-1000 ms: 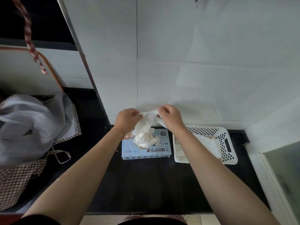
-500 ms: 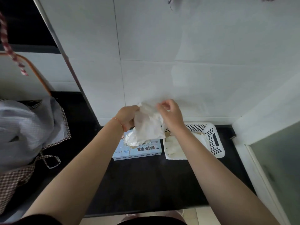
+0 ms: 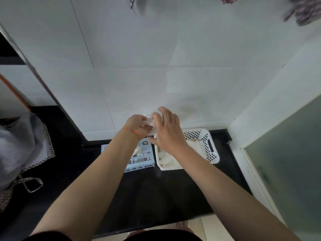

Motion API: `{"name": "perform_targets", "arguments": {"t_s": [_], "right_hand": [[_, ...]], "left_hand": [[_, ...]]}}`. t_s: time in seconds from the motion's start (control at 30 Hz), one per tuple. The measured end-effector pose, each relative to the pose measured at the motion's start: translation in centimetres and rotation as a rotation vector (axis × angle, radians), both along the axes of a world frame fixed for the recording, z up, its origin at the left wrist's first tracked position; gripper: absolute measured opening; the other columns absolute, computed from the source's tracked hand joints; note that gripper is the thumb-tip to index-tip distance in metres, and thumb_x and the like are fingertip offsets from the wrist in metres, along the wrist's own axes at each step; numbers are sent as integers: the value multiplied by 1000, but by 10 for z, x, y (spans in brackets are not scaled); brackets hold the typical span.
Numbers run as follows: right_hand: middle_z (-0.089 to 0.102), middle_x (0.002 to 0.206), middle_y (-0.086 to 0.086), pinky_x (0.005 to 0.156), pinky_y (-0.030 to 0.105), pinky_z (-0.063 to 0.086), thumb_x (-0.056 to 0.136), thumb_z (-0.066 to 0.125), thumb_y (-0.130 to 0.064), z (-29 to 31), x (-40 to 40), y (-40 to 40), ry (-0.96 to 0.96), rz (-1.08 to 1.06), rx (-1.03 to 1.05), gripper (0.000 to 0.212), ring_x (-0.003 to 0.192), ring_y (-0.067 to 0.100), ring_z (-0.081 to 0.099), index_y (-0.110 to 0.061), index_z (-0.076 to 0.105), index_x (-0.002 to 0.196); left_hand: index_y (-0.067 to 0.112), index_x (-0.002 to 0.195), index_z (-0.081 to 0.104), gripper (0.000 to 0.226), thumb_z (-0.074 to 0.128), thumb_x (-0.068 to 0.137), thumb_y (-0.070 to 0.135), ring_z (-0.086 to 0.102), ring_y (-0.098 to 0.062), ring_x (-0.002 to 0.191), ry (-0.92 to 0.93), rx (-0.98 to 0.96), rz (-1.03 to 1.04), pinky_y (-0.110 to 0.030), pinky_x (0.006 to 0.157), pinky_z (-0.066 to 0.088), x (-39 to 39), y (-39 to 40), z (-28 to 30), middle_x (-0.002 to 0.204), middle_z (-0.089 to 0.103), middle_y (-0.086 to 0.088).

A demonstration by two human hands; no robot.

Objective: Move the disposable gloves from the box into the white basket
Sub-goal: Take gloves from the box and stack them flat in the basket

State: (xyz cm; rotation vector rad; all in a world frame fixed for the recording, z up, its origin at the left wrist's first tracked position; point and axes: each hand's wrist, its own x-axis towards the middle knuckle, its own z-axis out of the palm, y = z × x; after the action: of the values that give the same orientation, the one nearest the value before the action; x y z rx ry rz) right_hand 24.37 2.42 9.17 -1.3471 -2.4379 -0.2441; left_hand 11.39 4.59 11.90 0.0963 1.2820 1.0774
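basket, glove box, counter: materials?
White basket: looks like moulded plastic, matte, perforated walls with a slot handle. Glove box: likely printed cardboard, light blue, sharp folded edges. Counter: dark, smooth, faint sheen; stone or laminate, can't tell.

Black countertop [image 3: 156, 197], white tiled wall [image 3: 156, 66], grey cloth with checked trim [image 3: 22, 145] lying at left

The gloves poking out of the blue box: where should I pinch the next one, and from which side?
Pinch the white gloves at the crumpled tuft standing out of the box top, coming straight down from above: the box lies flat with its opening facing up. Probably use the right hand, which is spread open; the left hand holds a bunched glove.
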Motion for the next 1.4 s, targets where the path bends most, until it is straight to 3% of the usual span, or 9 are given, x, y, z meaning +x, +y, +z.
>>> {"name": "perform_targets", "arguments": {"t_s": [0.1,0.2,0.33,0.47,0.57,0.73,0.93,1.03,1.4], "right_hand": [[48,118,17,81,45,45,65,78,-22,0,4,4,119,-21,126,54,104,32,47,-8,45,106],[54,96,8,76,41,41,68,58,-7,7,15,10,186,-49,109,27,86,28,52,-11,48,93],[55,72,-3,77,37,35,79,50,-5,22,32,21,317,-137,-35,11,72,25,54,-12,58,83],[55,66,-10,69,31,40,83,52,-7,40,42,28,640,-243,-345,12,63,13,49,-13,61,79],[50,61,-8,53,20,35,87,53,-12,52,50,34,803,-238,-580,14,54,6,42,-10,64,79],[55,64,-5,50,15,33,83,49,-6,63,55,42,742,-158,-684,25,52,3,43,-21,68,78],[59,82,-6,60,21,42,83,61,-9,64,70,45,692,-200,-788,27,74,12,56,-18,66,108],[70,86,15,66,28,46,85,65,-12,55,79,49,727,-262,-770,11,75,18,61,-7,72,91],[53,71,-11,57,6,34,97,55,-26,41,73,59,769,-303,-552,16,66,2,48,-17,58,84]], "left_hand": [[4,80,41,22,35,98,-6,37,-16,59,-108,11,34,-25,51,52,6,-1,5,52,36,-6],[-4,101,46,18,29,96,-10,55,-28,82,-143,45,75,-46,75,57,3,2,6,90,50,-16],[-6,103,46,17,32,96,-11,62,-40,92,-108,42,-16,-44,68,59,6,4,1,102,52,-24],[-1,106,55,23,62,88,10,63,-23,76,494,-30,-318,-31,54,58,12,5,-11,99,59,-14],[7,121,53,45,70,81,19,56,-20,97,919,172,-329,-29,78,44,18,9,-13,113,57,-4],[13,109,63,38,60,71,20,63,-14,102,450,609,-692,-32,94,47,38,5,2,104,68,0],[6,84,70,8,69,86,14,58,-14,72,638,548,-549,-32,77,46,51,9,-19,77,65,-2],[18,81,72,12,67,90,23,59,-13,67,653,501,-548,-27,69,47,48,7,-20,73,67,3],[9,72,62,20,55,86,21,44,-15,55,761,363,-750,-24,55,35,36,2,-31,63,50,-1]]}}
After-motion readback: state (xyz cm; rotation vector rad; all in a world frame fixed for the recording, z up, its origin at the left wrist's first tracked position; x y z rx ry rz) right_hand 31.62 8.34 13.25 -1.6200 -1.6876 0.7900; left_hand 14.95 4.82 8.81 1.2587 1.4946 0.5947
